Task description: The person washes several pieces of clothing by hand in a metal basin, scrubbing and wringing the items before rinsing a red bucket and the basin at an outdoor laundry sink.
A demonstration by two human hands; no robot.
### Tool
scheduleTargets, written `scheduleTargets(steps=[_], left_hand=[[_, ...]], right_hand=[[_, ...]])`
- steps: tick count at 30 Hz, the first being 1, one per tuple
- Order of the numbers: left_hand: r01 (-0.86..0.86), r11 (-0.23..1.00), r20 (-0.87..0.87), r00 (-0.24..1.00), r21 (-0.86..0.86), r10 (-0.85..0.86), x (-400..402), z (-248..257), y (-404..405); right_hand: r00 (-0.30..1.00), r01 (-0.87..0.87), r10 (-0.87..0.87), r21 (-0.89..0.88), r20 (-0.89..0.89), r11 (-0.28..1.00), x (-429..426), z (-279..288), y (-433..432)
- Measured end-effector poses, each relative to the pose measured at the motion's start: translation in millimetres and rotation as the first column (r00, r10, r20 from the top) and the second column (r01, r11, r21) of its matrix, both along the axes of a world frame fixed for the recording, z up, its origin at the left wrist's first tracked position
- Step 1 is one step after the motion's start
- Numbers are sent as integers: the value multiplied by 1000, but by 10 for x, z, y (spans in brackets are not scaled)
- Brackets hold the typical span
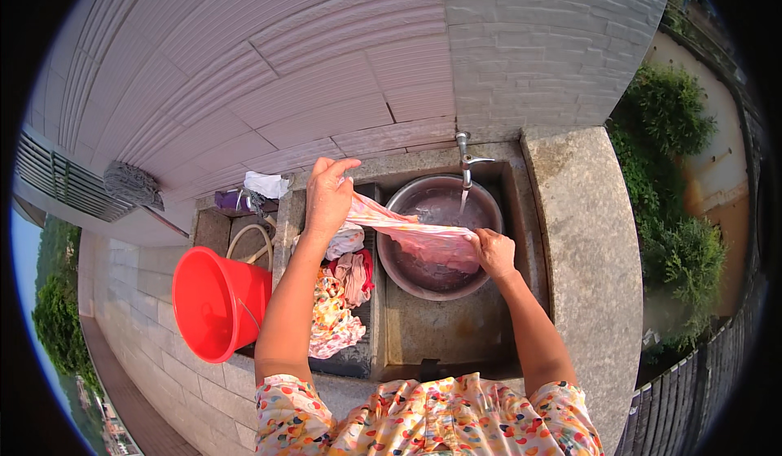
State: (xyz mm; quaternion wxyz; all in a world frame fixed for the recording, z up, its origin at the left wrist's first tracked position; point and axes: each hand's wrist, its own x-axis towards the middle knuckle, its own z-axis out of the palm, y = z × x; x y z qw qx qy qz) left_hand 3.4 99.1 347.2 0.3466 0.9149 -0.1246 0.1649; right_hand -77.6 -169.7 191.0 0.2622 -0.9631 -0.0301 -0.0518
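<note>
A wet pink patterned cloth (421, 230) is stretched between my two hands. My left hand (330, 196) grips one end, raised above the stone divider, with its index finger extended. On the right, my right hand (493, 251) pinches the other end over the rim of a metal basin (441, 295). The cloth's lower part hangs over the water in the basin. Water runs from a metal tap (466, 159) into the basin, which stands in a stone sink (440, 340).
Wet clothes (335, 315) are heaped on the washboard slab to the left. Beyond them a red bucket (208, 303) stands tilted near a coiled hose (250, 230). A mop (131, 184) leans at the wall. A broad stone ledge (589, 242) borders the sink's right side.
</note>
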Motion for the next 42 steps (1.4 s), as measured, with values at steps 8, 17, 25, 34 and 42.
scheduleTargets(steps=[8,17,25,34,42], left_hand=[[391,640,-338,917,662,-211,-294,17,64],[125,973,-207,964,-192,-165,-185,146,-48],[-78,991,-195,976,107,98,10,-138,301],[49,582,-113,964,-811,-240,-57,356,42],[311,474,311,947,-824,-80,-241,814,-158]], right_hand=[[900,-41,27,23,435,999,201,323,-135],[971,-151,83,301,225,942,23,-313,-12],[912,274,153,843,-380,462,-64,-41,-376],[998,52,-34,960,-45,274,74,1667,-280],[919,-312,-153,909,362,278,132,2107,-8]])
